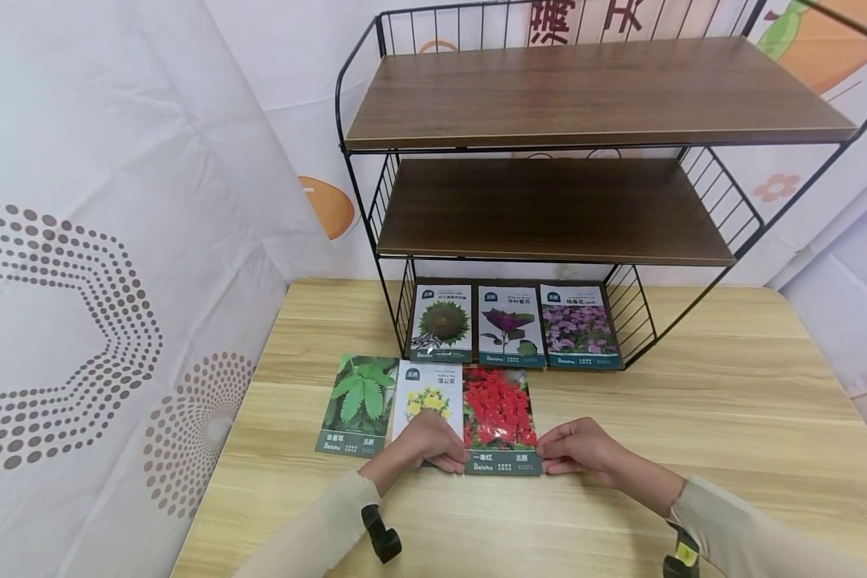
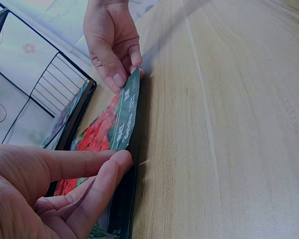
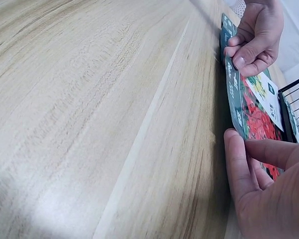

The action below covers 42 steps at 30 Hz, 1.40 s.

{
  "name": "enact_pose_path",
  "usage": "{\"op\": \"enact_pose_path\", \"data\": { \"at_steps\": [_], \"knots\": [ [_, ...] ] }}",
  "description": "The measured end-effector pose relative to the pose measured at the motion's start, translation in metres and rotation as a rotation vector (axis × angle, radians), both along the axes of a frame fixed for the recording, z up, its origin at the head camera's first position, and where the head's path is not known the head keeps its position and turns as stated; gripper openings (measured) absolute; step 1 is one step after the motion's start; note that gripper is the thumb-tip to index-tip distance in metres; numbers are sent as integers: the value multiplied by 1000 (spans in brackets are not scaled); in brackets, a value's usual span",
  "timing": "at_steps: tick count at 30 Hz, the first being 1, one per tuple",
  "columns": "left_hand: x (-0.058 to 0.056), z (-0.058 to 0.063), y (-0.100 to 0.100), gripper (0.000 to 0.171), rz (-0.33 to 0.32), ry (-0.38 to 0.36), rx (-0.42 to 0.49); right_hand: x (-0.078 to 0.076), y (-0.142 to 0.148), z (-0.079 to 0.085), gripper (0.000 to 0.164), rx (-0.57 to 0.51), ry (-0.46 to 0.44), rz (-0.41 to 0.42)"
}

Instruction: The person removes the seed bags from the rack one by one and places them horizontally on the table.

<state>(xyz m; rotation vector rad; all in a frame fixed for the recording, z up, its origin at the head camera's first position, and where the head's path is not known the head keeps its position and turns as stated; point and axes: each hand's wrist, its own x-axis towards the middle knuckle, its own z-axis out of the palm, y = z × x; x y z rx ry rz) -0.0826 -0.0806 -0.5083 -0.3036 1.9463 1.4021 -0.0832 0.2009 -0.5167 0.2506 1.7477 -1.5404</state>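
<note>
A seed packet with red flowers (image 1: 500, 409) lies in front of the rack, its near edge raised slightly off the wood in the wrist views. My left hand (image 1: 430, 440) pinches its near left corner between thumb and fingers. At the near right corner, my right hand (image 1: 576, 448) pinches the same packet. Left of it lies a white packet with yellow flowers (image 1: 428, 393), partly hidden by my left hand. Farther left is a packet with green leaves (image 1: 361, 397). In the left wrist view, the red-flower packet (image 2: 102, 130) stretches between both hands.
A black metal rack with brown shelves (image 1: 556, 210) stands behind. On its bottom level lie a sunflower packet (image 1: 442, 323), a purple-leaf packet (image 1: 510, 325) and a pink-purple flower packet (image 1: 580, 327). The wooden table (image 1: 730, 417) extends to the right. Patterned white cloth (image 1: 188, 160) hangs around.
</note>
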Motion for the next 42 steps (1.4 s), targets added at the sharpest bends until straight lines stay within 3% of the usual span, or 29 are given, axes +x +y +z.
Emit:
{"op": "enact_pose_path", "data": {
  "at_steps": [20,27,42],
  "knots": [
    [2,-2,-1,8,-10,23,6,1,0,-1,22,26,55,29],
    [2,-2,-1,8,-19,24,-8,1,-3,4,18,111,91,50],
    [-1,1,-1,10,-28,9,-25,-2,-6,6,14,117,86,56]
  ]
}}
